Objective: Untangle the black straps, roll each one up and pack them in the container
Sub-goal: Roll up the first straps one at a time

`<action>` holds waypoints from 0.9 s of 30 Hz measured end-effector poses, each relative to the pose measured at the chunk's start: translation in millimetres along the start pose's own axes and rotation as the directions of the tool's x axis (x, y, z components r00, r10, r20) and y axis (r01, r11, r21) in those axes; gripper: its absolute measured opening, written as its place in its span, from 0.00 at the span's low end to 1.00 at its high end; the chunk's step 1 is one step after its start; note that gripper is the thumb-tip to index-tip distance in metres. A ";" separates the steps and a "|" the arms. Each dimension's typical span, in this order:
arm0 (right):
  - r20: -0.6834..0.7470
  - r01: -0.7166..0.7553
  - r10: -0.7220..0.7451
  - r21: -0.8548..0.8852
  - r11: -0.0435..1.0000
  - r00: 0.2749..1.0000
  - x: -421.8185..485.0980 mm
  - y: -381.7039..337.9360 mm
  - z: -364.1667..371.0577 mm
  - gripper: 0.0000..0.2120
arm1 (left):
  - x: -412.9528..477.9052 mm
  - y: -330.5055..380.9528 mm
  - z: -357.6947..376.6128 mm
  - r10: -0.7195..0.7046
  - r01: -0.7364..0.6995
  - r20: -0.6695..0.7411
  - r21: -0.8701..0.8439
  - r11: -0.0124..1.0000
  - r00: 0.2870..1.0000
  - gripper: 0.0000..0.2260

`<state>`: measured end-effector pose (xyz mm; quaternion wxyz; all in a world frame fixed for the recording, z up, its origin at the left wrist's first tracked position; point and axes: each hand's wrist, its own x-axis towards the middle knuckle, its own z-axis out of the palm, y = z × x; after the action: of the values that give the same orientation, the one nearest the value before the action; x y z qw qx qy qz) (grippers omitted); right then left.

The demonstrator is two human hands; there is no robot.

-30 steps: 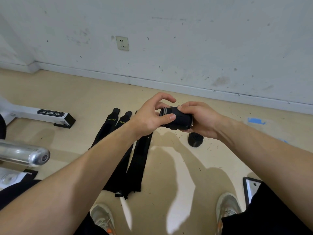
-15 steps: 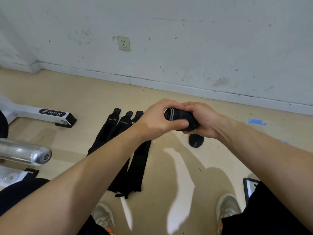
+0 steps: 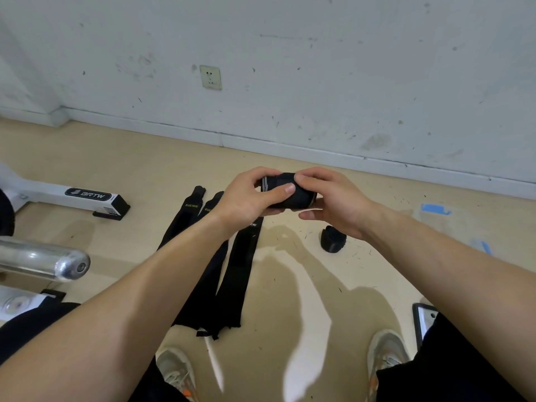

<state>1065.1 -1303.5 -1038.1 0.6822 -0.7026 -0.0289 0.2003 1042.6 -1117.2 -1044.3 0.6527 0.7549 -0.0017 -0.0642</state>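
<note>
Flat black straps (image 3: 232,274) lie side by side on the floor left of centre, above them the left hand (image 3: 246,198) curls fingers and thumb round a rolled strap (image 3: 301,197) held in mid-air, the right hand (image 3: 333,204) grips its other end, and a second roll (image 3: 333,238) sits on the floor below that hand.

My left forearm (image 3: 139,300) and right forearm (image 3: 452,256) are bare all the way to my left hand (image 3: 246,198) and right hand (image 3: 336,201); the thumbnails are cut short. I wear black cloth on both legs: the left leg (image 3: 32,326) at 8 o'clock, the right leg (image 3: 464,369) at 4 o'clock. My trainers are pale grey with orange marks, the left shoe (image 3: 174,369) at 6 o'clock and the right shoe (image 3: 387,355) at 5 o'clock.
</note>
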 end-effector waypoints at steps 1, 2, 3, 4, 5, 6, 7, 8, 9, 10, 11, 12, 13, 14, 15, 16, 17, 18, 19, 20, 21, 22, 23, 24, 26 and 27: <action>-0.019 -0.001 0.001 0.008 1.000 1.000 0.0 0.7 1.8 0.08 | 0.0 0.0 2.2 -0.015 0.015 -0.001 0.026 1.000 1.000 0.15; -0.033 0.005 -0.005 0.005 1.000 0.999 0.0 1.1 3.9 0.08 | -0.4 -0.1 5.0 -0.021 0.022 -0.013 0.053 0.998 1.000 0.15; -0.041 0.016 -0.016 0.003 1.000 0.999 0.1 1.4 6.5 0.09 | -1.3 -0.5 8.7 -0.017 0.020 -0.034 0.077 0.997 0.999 0.14; -0.048 0.025 -0.025 0.005 1.000 0.999 0.1 1.8 8.8 0.11 | -2.4 -1.6 12.6 0.003 0.003 -0.063 0.096 0.995 0.998 0.15; -0.055 0.030 -0.030 0.012 0.999 0.998 -0.3 2.0 11.3 0.14 | -3.5 -3.1 16.8 0.036 -0.025 -0.099 0.105 0.994 0.994 0.15; -0.066 0.032 -0.031 0.011 0.999 0.997 -0.6 2.3 13.2 0.17 | -4.8 -4.3 20.9 0.068 -0.053 -0.140 0.107 0.993 0.988 0.14; -0.078 0.029 -0.029 -0.004 1.000 0.997 -1.3 2.6 14.8 0.20 | -5.8 -5.7 24.7 0.089 -0.071 -0.183 0.101 0.992 0.979 0.13; -0.089 0.022 -0.025 -0.035 0.999 0.996 -2.4 3.5 16.6 0.22 | -6.6 -6.8 28.0 0.092 -0.074 -0.225 0.085 0.994 0.970 0.10; -0.098 0.010 -0.017 -0.069 0.998 0.995 -3.8 4.8 18.3 0.24 | -7.0 -7.9 30.8 0.080 -0.065 -0.264 0.064 0.996 0.961 0.09; -0.102 -0.007 -0.004 -0.103 0.995 0.995 -5.7 6.7 19.8 0.24 | -7.2 -9.4 33.1 0.061 -0.051 -0.294 0.041 0.998 0.954 0.09; -0.102 -0.029 0.015 -0.134 0.991 0.995 -8.1 8.8 21.0 0.24 | -7.4 -11.3 35.2 0.041 -0.036 -0.312 0.021 0.999 0.949 0.10; -0.097 -0.054 0.039 -0.156 0.986 0.995 -9.8 11.5 21.8 0.23 | -8.2 -12.9 37.2 0.020 -0.021 -0.321 0.002 1.000 0.947 0.10; -0.086 -0.077 0.064 -0.157 0.985 0.994 -11.2 13.9 22.3 0.22 | -8.9 -14.7 38.9 0.000 -0.005 -0.328 -0.014 1.000 0.945 0.10; -0.075 -0.093 0.083 -0.136 0.986 0.994 -12.2 15.9 22.3 0.21 | -9.9 -15.9 40.2 -0.019 0.008 -0.336 -0.032 0.999 0.942 0.10; -0.067 -0.098 0.091 -0.097 0.990 0.994 -12.7 17.5 22.5 0.20 | -10.2 -17.8 41.2 -0.039 0.022 -0.345 -0.053 0.998 0.938 0.10; -0.066 -0.091 0.088 -0.055 0.994 0.994 -13.0 18.9 22.5 0.18 | -10.0 -19.8 41.8 -0.060 0.037 -0.350 -0.071 0.997 0.935 0.11; -0.073 -0.082 0.080 -0.015 0.997 0.994 -12.7 20.9 22.8 0.16 | -9.3 -22.2 42.8 -0.077 0.051 -0.351 -0.084 0.995 0.933 0.10; -0.091 -0.074 0.075 0.021 0.997 0.993 -12.0 23.9 23.7 0.15 | -8.5 -24.9 44.3 -0.099 0.069 -0.352 -0.098 0.993 0.931 0.09; -0.120 -0.073 0.079 0.049 0.996 0.990 -10.4 28.2 25.1 0.13 | -7.8 -28.5 46.3 -0.128 0.092 -0.351 -0.118 0.989 0.928 0.08; -0.154 -0.085 0.095 0.067 0.994 0.984 -8.1 33.9 26.8 0.13 | -7.2 -32.5 48.6 -0.167 0.125 -0.349 -0.139 0.982 0.922 0.08; -0.185 -0.107 0.120 0.081 0.991 0.975 -5.7 40.5 29.0 0.13 | -6.5 -37.9 50.8 -0.210 0.163 -0.348 -0.158 0.974 0.914 0.09; -0.211 -0.129 0.148 0.102 0.986 0.966 -3.6 47.7 31.0 0.15 | -5.8 -42.8 53.2 -0.256 0.204 -0.346 -0.180 0.962 0.903 0.09; -0.225 -0.145 0.173 0.136 0.980 0.959 -2.1 55.3 32.3 0.18 | -4.8 -47.4 55.3 -0.307 0.244 -0.344 -0.215 0.946 0.887 0.09; -0.222 -0.152 0.191 0.182 0.971 0.956 -1.9 63.0 32.9 0.19 | -4.3 -50.7 56.3 -0.364 0.283 -0.338 -0.267 0.921 0.868 0.08; -0.171 -0.148 0.202 0.282 0.948 0.964 -4.4 78.2 32.0 0.16 | -1.7 -59.2 54.2 -0.473 0.341 -0.287 -0.408 0.847 0.833 0.07; -0.138 -0.146 0.198 0.320 0.936 0.970 -5.9 85.9 31.0 0.13 | -0.4 -63.6 52.1 -0.506 0.358 -0.242 -0.466 0.809 0.828 0.08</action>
<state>1029.8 -1281.8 -1119.7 0.7629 -0.6021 0.1219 0.2015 1031.9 -1159.1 -1114.2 0.7496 0.5830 0.3042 -0.0750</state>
